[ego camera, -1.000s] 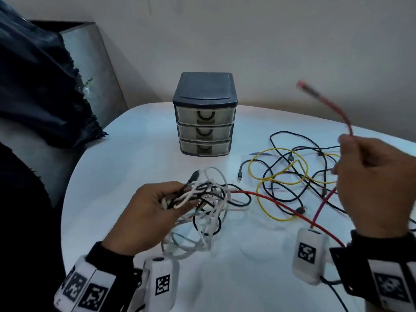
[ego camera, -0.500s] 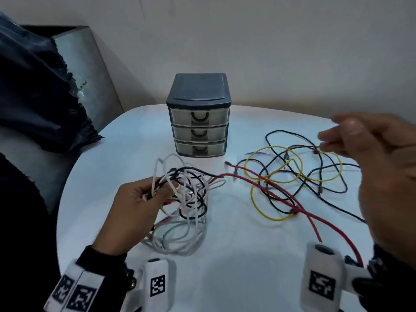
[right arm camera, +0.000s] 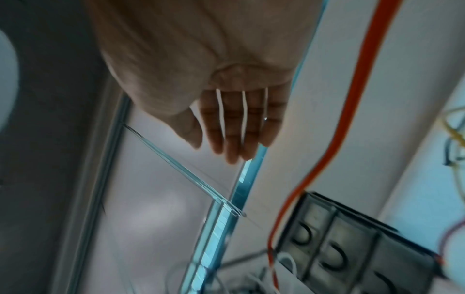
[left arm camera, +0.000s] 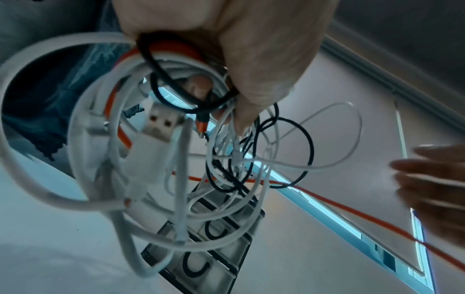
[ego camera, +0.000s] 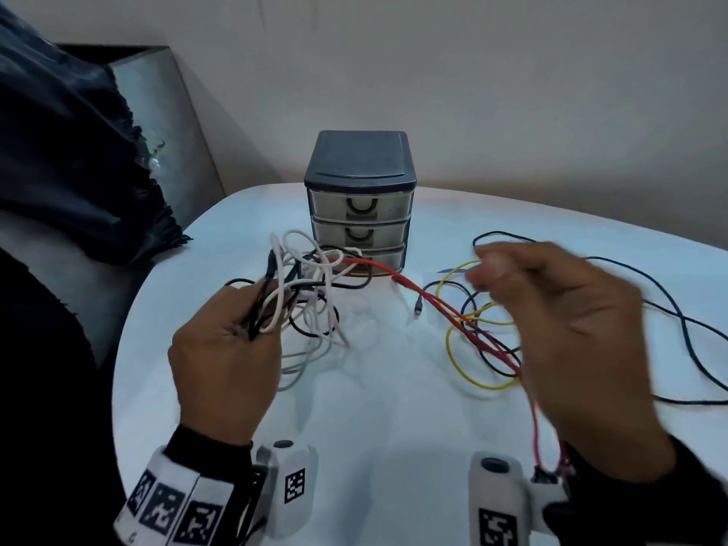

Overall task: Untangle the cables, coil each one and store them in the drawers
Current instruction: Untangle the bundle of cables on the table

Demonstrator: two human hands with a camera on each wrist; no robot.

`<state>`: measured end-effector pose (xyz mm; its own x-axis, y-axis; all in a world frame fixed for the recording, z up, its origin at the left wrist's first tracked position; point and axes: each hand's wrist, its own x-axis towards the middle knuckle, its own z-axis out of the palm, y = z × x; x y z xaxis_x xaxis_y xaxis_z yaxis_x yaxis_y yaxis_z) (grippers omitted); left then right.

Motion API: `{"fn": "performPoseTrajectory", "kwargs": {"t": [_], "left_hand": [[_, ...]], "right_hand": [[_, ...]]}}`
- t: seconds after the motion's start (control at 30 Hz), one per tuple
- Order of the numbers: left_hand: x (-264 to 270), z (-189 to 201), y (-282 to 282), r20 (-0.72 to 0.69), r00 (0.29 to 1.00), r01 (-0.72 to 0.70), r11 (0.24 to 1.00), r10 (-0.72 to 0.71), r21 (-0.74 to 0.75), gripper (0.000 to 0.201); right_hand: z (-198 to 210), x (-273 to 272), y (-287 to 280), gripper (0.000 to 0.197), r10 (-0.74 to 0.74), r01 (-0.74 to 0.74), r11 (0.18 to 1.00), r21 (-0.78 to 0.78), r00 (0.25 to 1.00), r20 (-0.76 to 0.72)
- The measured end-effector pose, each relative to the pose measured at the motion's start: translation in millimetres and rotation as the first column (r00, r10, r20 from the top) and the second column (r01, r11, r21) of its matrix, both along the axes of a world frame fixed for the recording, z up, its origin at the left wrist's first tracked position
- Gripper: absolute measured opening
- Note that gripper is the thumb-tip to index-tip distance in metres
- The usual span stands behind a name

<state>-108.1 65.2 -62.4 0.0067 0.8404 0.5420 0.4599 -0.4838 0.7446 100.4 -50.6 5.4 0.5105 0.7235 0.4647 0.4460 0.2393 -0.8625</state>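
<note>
White tabletop (ego camera: 394, 419) against a plain wall is shown, with a three-drawer unit (ego camera: 359, 202) standing at the back, all drawers closed. A bundle (ego camera: 303, 293) of white and black cables is gripped by the left hand (ego camera: 224, 360), fingers curled round several strands and the knot lifted clear of the table; a white USB plug (left arm camera: 156, 127) is seen dangling from it in the left wrist view. A red cable (ego camera: 453, 313) is led out of the bundle, across a loose heap of yellow cable (ego camera: 468, 348) and dark cables (ego camera: 689, 321) lying on the table to the right, and on toward the right wrist. The right hand (ego camera: 567, 333) is held above that heap, blurred, fingers straight and close together, nothing grasped. For the step in hand, judged to be freeing the red cable, the bundle is best held steady while the red strand is taken close to the knot and drawn back through its loops, not pulled tight, since tension would likely cinch the white loops. The drawers are not yet used.
</note>
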Motion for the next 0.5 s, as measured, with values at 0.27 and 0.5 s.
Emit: {"fn": "performPoseTrajectory", "kwargs": {"t": [0.27, 0.5], "left_hand": [[-7.3, 6.5, 0.7, -0.09, 0.979, 0.191, 0.98, -0.185, 0.06, 0.006], [-9.7, 11.6, -3.3, -0.233, 0.846, 0.481, 0.875, -0.48, -0.056, 0.017]], "right_hand": [[-37.4, 8.6, 15.8, 0.015, 0.147, -0.127, 0.858, -0.498, 0.989, 0.001], [-37.5, 6.1, 14.3, 0.014, 0.013, 0.119, 0.959, -0.258, 0.888, 0.46]]}}
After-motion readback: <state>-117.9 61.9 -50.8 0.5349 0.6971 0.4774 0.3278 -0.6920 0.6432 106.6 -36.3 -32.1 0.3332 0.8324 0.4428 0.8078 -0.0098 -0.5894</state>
